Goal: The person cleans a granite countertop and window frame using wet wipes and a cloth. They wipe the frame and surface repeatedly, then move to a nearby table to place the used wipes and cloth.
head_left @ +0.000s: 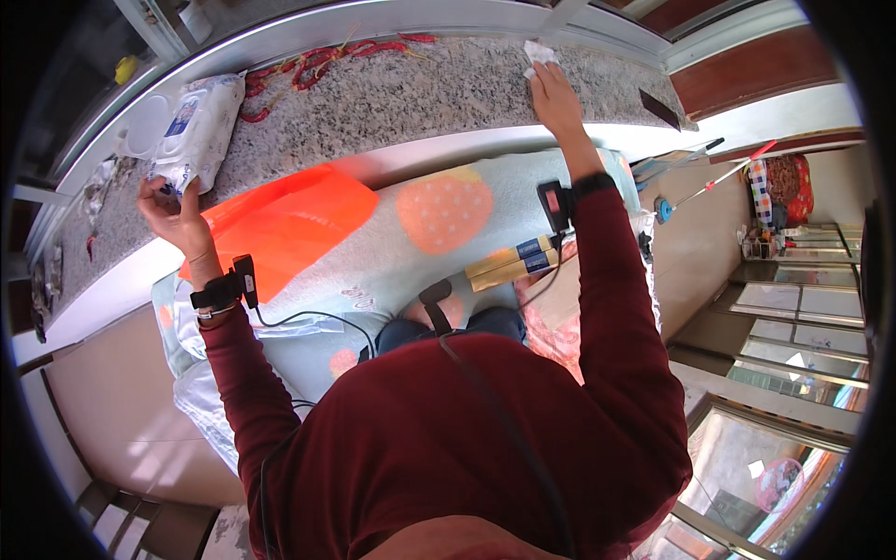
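At the left end of a speckled granite sill (411,103), my left hand (177,213) grips the near end of a white pack of wet wipes (207,117), whose round lid stands raised. Fingers curl round the pack's edge. Far to the right, my right hand (557,101) presses a crumpled white wipe (539,56) against the stone near the window frame. Its fingertips rest on the wipe. Dried red chillies (317,65) lie strewn along the back of the sill between both hands.
An orange plastic bag (289,219) lies below the sill on a pale, strawberry-patterned cover (443,215). Yellow-and-blue boxes (511,264) sit near my legs. A dark flat piece (660,109) lies at the sill's right end. A mop with a red-tipped handle (719,177) stands at right.
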Demonstrator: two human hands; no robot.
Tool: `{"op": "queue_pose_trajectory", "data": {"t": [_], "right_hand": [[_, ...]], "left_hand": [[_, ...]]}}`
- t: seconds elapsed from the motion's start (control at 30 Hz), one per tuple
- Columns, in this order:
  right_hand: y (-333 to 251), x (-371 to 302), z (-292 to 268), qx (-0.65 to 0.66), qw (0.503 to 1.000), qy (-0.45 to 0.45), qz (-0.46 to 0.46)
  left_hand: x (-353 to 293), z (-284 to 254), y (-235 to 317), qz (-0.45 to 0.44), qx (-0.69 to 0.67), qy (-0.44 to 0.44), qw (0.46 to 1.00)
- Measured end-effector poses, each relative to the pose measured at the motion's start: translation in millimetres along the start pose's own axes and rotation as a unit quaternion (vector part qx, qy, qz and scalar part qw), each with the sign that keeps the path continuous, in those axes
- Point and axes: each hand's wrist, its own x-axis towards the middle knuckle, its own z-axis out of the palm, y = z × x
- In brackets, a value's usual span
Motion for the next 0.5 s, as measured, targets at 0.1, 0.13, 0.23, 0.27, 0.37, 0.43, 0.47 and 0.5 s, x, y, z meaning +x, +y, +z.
{"op": "queue_pose_trajectory", "data": {"t": [0.1,0.13,0.23,0.27,0.37,0.43,0.47,0.5], "right_hand": [[-29,40,34,-0.036,0.998,-0.033,-0.03],[-49,44,44,-0.047,0.996,-0.015,-0.072],[-117,49,72,-0.058,0.994,-0.033,-0.089],[-135,48,77,-0.042,0.995,-0.042,-0.079],[-152,49,80,-0.005,0.994,-0.057,-0.089],[-140,49,72,0.02,0.99,-0.056,-0.128],[-120,50,61,0.034,0.984,-0.052,-0.166],[-101,45,48,0.002,0.985,-0.041,-0.166]], "left_hand": [[1,-2,0,0.008,0.024,0.0,1.0],[1,-2,-1,0.017,0.025,0.002,1.0],[0,0,0,0.003,0.009,-0.003,1.0],[0,0,1,-0.007,0.02,0.0,1.0],[1,1,2,0.012,0.022,-0.005,1.0],[3,-1,1,0.029,0.05,-0.003,0.998],[4,-2,0,0.018,0.0,-0.013,1.0],[5,-2,-1,-0.007,0.014,0.011,1.0]]}}
